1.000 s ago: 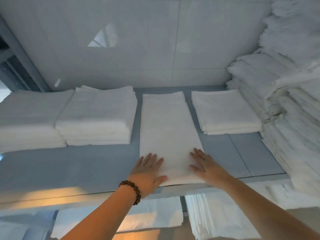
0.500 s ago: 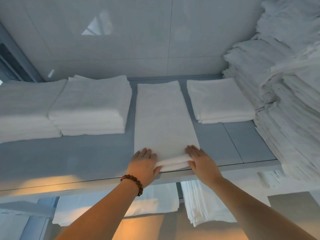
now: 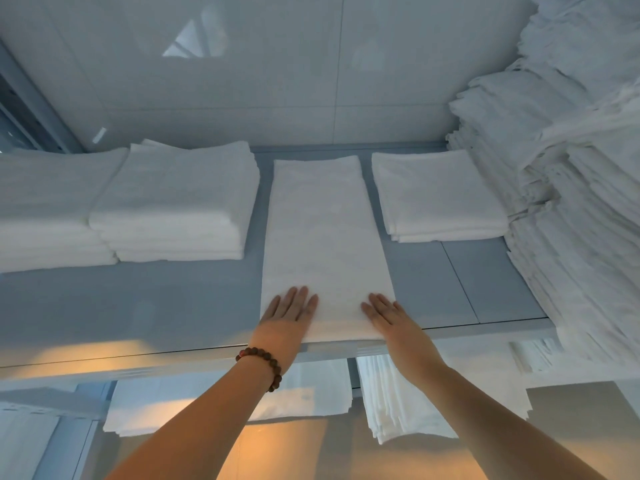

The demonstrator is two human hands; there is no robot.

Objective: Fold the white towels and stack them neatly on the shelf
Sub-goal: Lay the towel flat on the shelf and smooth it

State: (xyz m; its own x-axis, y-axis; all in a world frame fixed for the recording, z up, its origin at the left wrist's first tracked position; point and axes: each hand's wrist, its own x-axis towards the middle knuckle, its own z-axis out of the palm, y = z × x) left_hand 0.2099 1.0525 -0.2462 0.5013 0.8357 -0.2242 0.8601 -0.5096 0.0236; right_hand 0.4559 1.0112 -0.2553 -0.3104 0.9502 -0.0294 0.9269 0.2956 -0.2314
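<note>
A long white towel (image 3: 323, 237), folded into a narrow strip, lies flat on the grey shelf (image 3: 156, 306) and runs from the front edge to the back wall. My left hand (image 3: 287, 317), with a bead bracelet at the wrist, rests flat on the strip's near left corner, fingers straight. At the near right corner my right hand (image 3: 391, 317) lies flat too. Neither hand grips the cloth.
Two stacks of folded towels (image 3: 173, 202) sit on the shelf to the left, a low stack (image 3: 436, 195) to the right. A tall, loose heap of white towels (image 3: 571, 168) fills the right side. More white towels (image 3: 398, 403) lie on the shelf below.
Half a second ago both hands had the towel's near end bunched up at the shelf edge. Now that end lies flat and both hands are spread on top of it.
</note>
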